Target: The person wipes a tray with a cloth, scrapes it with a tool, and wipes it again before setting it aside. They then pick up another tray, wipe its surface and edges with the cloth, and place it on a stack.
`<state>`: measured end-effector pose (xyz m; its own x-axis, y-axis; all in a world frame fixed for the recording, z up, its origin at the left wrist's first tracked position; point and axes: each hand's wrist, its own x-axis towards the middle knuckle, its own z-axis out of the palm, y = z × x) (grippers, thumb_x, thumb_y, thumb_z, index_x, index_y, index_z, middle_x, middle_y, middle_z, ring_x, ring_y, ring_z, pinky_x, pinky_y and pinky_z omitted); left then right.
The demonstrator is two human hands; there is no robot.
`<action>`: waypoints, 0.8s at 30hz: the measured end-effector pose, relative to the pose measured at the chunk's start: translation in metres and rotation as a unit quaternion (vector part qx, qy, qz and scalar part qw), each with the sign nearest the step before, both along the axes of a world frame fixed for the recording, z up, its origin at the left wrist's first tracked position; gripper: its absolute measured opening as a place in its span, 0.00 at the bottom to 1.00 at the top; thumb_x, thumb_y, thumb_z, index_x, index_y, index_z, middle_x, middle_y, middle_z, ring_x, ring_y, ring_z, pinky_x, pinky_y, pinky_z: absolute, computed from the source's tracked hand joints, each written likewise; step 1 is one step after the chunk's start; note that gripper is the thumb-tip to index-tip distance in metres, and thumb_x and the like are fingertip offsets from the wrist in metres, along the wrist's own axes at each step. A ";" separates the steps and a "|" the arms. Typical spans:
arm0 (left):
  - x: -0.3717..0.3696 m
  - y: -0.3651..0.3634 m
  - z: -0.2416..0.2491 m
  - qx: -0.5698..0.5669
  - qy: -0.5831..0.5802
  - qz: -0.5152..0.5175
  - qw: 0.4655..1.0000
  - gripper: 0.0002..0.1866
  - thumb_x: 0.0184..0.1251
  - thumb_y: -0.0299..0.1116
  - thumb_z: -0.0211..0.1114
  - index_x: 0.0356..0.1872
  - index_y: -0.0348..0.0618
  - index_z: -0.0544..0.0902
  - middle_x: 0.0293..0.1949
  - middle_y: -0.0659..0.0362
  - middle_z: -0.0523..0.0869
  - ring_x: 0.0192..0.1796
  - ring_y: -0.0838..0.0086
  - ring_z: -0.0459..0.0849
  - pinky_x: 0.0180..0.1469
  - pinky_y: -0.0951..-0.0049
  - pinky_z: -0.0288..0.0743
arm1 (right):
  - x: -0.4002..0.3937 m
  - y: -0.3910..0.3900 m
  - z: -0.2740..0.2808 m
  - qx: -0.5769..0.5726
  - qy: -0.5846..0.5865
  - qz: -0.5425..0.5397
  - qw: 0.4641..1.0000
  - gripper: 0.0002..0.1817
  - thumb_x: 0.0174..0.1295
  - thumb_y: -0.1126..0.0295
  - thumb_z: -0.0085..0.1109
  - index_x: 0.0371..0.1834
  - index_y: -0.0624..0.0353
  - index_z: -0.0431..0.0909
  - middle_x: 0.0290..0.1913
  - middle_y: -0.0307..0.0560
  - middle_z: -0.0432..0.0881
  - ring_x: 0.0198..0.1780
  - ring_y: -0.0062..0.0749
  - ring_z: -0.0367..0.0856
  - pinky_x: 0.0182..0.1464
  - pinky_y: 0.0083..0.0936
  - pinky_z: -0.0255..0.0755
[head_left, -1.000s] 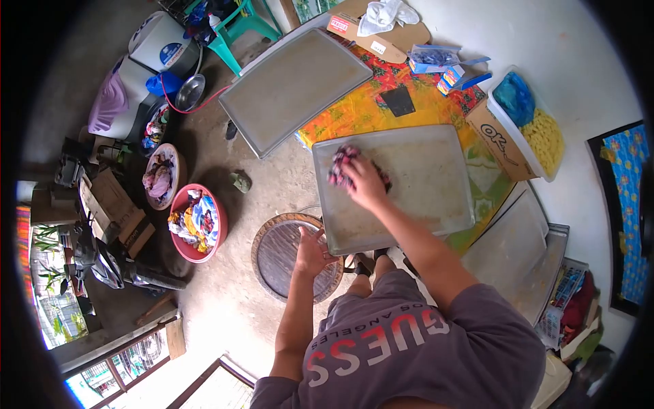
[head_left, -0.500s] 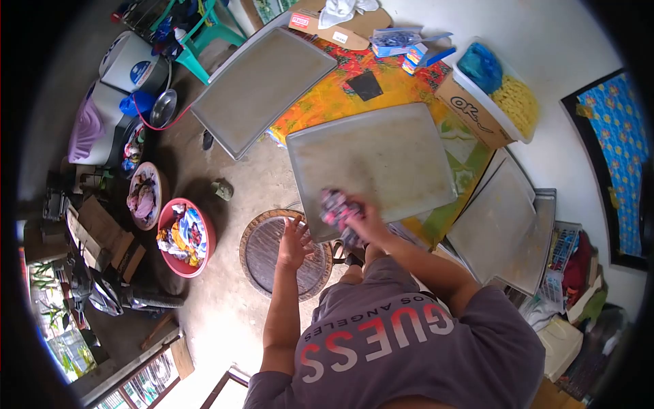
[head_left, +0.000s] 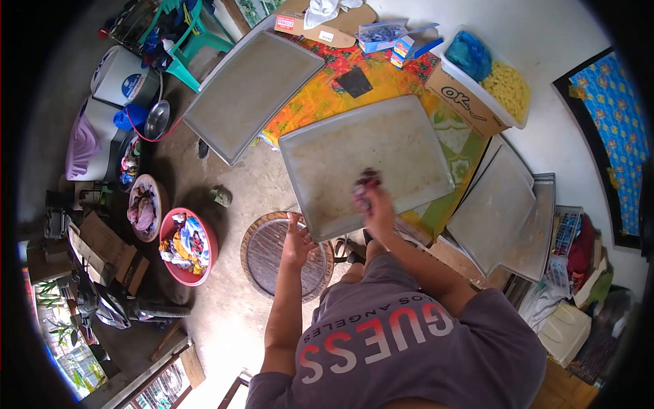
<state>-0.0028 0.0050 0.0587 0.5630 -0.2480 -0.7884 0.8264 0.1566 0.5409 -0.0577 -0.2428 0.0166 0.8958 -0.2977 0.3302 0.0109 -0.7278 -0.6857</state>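
Gripping blurred wad (head_left: 367, 183), probably cloth | over rectangular, low-rimmed metal tray (head_left: 361, 151)

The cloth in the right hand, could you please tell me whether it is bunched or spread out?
Bunched: the cloth shows as a blurred wad in the right hand, not laid flat over the metal tray.
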 end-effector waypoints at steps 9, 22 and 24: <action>0.019 0.018 0.024 -0.147 -0.112 0.206 0.961 0.36 0.70 0.68 0.42 0.56 0.44 0.76 0.50 0.57 0.82 0.51 0.68 0.81 0.57 0.65 0.76 | 0.049 0.166 0.062 0.390 0.039 0.199 0.898 0.30 0.53 0.78 0.62 0.63 0.57 0.70 0.57 0.57 0.75 0.61 0.52 0.72 0.64 0.39 0.65; 0.014 -0.031 0.061 0.395 -0.491 -0.186 0.754 0.34 0.77 0.56 0.39 0.75 0.45 0.57 0.77 0.50 0.51 0.79 0.60 0.46 0.73 0.39 0.28 | 0.152 0.127 0.084 0.718 0.157 0.036 0.677 0.21 0.60 0.74 0.59 0.58 0.58 0.72 0.46 0.42 0.80 0.45 0.28 0.79 0.49 0.27 0.74; 0.011 -0.008 0.028 0.539 -0.473 -0.302 0.628 0.33 0.76 0.56 0.41 0.74 0.49 0.60 0.77 0.48 0.52 0.79 0.56 0.45 0.70 0.31 0.24 | 0.159 0.118 0.064 0.681 0.101 -0.012 0.725 0.24 0.59 0.73 0.62 0.60 0.59 0.71 0.49 0.44 0.80 0.45 0.28 0.79 0.49 0.27 0.74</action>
